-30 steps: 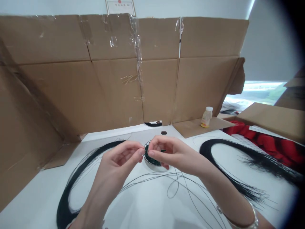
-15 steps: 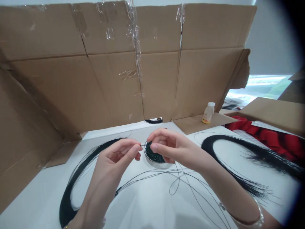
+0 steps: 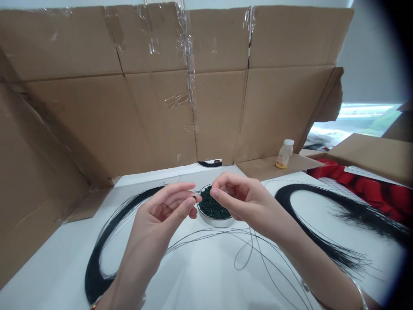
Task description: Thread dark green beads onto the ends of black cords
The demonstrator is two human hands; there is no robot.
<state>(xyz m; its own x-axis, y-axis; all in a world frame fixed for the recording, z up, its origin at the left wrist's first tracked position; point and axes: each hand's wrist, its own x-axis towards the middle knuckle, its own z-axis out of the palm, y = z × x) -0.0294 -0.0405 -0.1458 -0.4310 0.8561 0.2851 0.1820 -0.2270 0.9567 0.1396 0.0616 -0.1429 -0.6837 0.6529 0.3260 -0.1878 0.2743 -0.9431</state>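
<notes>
My left hand (image 3: 167, 211) has its index finger raised, while a tiny dark piece (image 3: 195, 196), perhaps a bead, sits between the thumb and another fingertip. Facing it, my right hand (image 3: 238, 196) is closed in a pinch at thumb and index finger. A thin black cord (image 3: 244, 268) hangs below the right hand and loops over the white table. The cord's end at the right fingertips is too fine to make out clearly. Just behind and between the hands is a round dish (image 3: 214, 218) filled with small dark green pieces (image 3: 214, 206), partly covered by the right hand.
Thick bundles of black strands curve on the table at left (image 3: 100, 258) and right (image 3: 290, 189). A cardboard screen (image 3: 155, 112) stands along the back. A small white-capped bottle (image 3: 284, 155) rests on a cardboard flap; a box of red items (image 3: 371, 189) is at the right.
The left index finger has lifted away from the thumb, and a tiny dark piece now shows there. The right hand has shifted slightly right, exposing more of the dish. The view has moved a little.
</notes>
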